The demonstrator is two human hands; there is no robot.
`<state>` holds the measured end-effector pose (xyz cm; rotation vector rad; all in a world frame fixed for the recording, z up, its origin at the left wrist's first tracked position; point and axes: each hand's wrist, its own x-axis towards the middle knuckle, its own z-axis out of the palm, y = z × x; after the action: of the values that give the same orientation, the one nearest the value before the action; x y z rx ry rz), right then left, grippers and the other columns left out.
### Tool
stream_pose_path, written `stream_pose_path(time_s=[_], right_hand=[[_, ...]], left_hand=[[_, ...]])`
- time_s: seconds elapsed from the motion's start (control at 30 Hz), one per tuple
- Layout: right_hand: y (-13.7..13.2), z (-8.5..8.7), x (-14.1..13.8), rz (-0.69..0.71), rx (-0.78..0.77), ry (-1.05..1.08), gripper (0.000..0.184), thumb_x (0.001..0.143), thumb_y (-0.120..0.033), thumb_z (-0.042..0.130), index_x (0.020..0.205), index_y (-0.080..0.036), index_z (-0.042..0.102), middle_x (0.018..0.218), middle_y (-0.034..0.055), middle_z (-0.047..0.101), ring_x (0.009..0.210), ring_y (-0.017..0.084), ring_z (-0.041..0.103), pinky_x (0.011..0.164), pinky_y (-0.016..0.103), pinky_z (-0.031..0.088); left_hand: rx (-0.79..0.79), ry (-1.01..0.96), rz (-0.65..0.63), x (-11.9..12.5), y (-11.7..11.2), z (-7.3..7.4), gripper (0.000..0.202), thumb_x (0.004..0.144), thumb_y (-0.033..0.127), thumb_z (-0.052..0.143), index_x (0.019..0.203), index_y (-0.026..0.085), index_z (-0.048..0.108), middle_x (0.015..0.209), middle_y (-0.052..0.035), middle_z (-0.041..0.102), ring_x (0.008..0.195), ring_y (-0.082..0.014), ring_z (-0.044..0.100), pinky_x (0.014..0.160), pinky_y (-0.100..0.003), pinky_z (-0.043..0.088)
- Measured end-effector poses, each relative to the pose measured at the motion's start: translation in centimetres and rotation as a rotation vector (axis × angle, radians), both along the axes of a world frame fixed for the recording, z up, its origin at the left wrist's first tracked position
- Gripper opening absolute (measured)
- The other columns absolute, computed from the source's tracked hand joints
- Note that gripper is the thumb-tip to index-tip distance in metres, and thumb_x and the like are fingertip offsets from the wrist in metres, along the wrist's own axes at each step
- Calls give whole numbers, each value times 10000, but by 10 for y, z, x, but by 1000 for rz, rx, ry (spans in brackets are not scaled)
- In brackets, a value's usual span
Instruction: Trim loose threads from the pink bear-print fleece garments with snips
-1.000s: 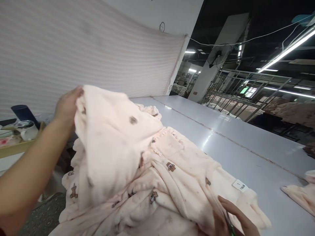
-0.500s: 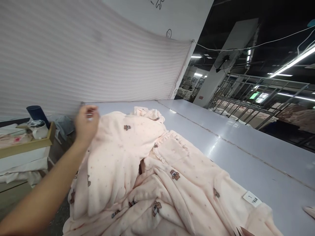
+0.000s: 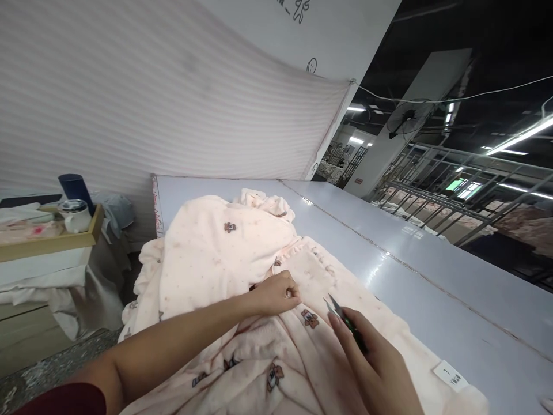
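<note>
Counting hands first, I have two, both over one heap of pale pink printed cloth (image 3: 207, 242) that lies on one worktop (image 3: 415, 300); whether the heap is a single garment I cannot tell. My left hand (image 3: 276, 293) sits near its middle with the fingers curled together; whether they pinch any fabric I cannot make out. My right hand (image 3: 375, 363) has its fingers clamped on one pair of dark snips (image 3: 352, 328), whose two blade tips stand slightly apart and point toward the left hand without touching it. I count three bear prints clearly, others being half lost in folds, and one white tag (image 3: 450, 376) at the cloth's right end.

To my left, a tray (image 3: 47, 249) carries one white mug (image 3: 78, 219) and one dark blue cylinder (image 3: 75, 187) just behind it, well apart from both hands.

Now edges: the cloth spills past the worktop's left edge, over the floor, while a striped curtain (image 3: 173, 104) hangs along the back. My widest room for moving is rightward, where the surface runs beyond a long seam (image 3: 389, 253); a bit of pale cloth (image 3: 546, 402) shows at the lower right corner.
</note>
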<state>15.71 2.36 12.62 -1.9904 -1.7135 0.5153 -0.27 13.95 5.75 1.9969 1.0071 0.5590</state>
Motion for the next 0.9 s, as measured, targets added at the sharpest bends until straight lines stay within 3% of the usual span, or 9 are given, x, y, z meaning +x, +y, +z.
stream_pose_path(time_s=[0.07, 0.23, 0.37, 0.6, 0.77, 0.9], right_hand=[[18, -8, -2, 28, -113, -95, 413, 871, -558, 295, 890, -275, 595, 759, -11, 689, 703, 191, 642, 578, 274, 448], [36, -24, -11, 95, -184, -258, 346, 882, -455, 327, 774, -247, 580, 658, 23, 682, 630, 242, 636, 530, 294, 382], [37, -26, -14, 122, -192, -328, 338, 896, -426, 300, 754, -253, 553, 670, 23, 686, 632, 247, 634, 518, 283, 351], [43, -37, -17, 113, -150, -342, 359, 909, -399, 269, 712, -237, 522, 623, 46, 667, 599, 269, 622, 501, 287, 302], [30, -32, -17, 4, -76, -166, 350, 900, -448, 297, 770, -253, 556, 638, -1, 660, 639, 225, 630, 535, 284, 373], [-8, -22, 3, -186, 73, 20, 410, 867, -580, 266, 906, -272, 534, 923, -18, 666, 855, 172, 625, 689, 251, 455]], left_hand=[[-62, -54, -2, -1, 1, -2, 86, 729, 224, 584, 722, 139, 590, 897, -40, 539, 759, -132, 516, 743, -289, 428], [-215, -203, 46, 1, 7, -15, 128, 771, 232, 577, 727, 113, 561, 841, -39, 556, 755, -135, 526, 723, -292, 440], [-289, -311, 72, -1, 8, -23, 144, 761, 250, 600, 715, 123, 549, 828, -33, 557, 763, -132, 518, 744, -290, 431], [-357, -444, 33, -5, 7, -22, 201, 753, 306, 612, 705, 124, 542, 821, -26, 534, 784, -138, 506, 774, -307, 406], [-405, -472, 5, -15, 10, -29, 274, 812, 394, 552, 736, 132, 523, 674, 14, 497, 641, -119, 495, 673, -289, 418], [-380, -446, 31, -21, 14, -36, 314, 856, 427, 472, 749, 135, 512, 625, 24, 470, 576, -106, 472, 618, -270, 410]])
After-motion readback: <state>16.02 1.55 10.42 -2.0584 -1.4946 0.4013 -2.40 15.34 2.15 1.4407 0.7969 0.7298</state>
